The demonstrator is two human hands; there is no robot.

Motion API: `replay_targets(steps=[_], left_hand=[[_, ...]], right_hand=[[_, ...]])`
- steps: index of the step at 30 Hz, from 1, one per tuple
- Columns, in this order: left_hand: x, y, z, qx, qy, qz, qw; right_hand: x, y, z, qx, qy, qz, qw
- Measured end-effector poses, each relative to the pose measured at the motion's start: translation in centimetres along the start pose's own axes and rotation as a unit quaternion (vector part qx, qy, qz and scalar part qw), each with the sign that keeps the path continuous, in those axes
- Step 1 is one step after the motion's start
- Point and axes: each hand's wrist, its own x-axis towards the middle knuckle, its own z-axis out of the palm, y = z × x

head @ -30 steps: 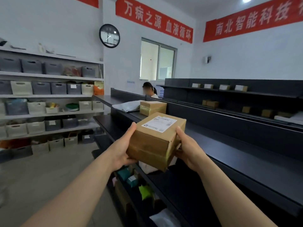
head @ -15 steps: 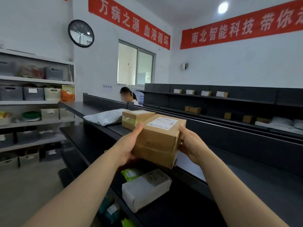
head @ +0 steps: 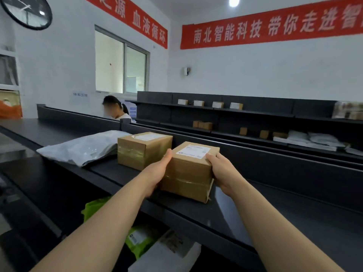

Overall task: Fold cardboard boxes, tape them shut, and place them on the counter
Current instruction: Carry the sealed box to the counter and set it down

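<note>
Both hands clasp a taped cardboard box (head: 188, 173) from opposite sides. The left hand (head: 157, 173) lies flat against its left face with the thumb reaching up to the top edge, and its fingers are hidden behind the box. The right hand (head: 222, 171) wraps round the right face, thumb resting on the top beside the white shipping label.

Clear tape bands the middle of the box. It sits low over the near part of the dark counter (head: 245, 213); its near bottom corner looks to be touching the surface, though whether the whole base is down cannot be told.

Just to its far left a second cardboard box (head: 143, 150), also taped and labelled, stands on the counter, close but apart. Left of that lies a grey plastic mailer bag (head: 84, 148).

Under the counter's near edge are a green packet (head: 137, 240) and a white parcel (head: 172, 252). Beyond the counter's raised back sits another person (head: 117, 111). Dark shelves (head: 265, 114) along the far right wall carry small boxes and pale bags.
</note>
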Motion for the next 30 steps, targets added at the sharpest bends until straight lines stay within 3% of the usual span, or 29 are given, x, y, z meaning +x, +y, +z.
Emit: replay_targets(steps=[13, 17, 21, 24, 27, 30], left_hand=[[9.8, 0.4, -2.7, 0.043, -0.139, 0.062, 0.987], [10.5, -0.3, -2.6, 0.051, -0.135, 0.092, 0.985], [10.2, -0.5, -2.6, 0.047, -0.105, 0.119, 0.986], [8.8, -0.2, -2.6, 0.060, -0.048, 0.190, 0.979], [6.2, 0.3, -2.4, 0.073, 0.027, 0.318, 0.945], [3.1, 0.2, -1.1, 0.053, -0.001, 0.413, 0.909]], right_hand=[[3.3, -0.6, 2.9, 0.037, 0.139, 0.041, 0.989], [2.7, -0.9, 3.8, 0.063, 0.177, 0.065, 0.980], [1.8, -1.2, 4.1, -0.003, 0.226, 0.053, 0.973], [-0.1, -1.4, 4.0, -0.024, 0.255, 0.047, 0.965], [-2.9, -1.6, 3.7, -0.034, 0.292, 0.051, 0.954], [-7.0, -1.6, 3.0, -0.013, 0.309, 0.042, 0.950]])
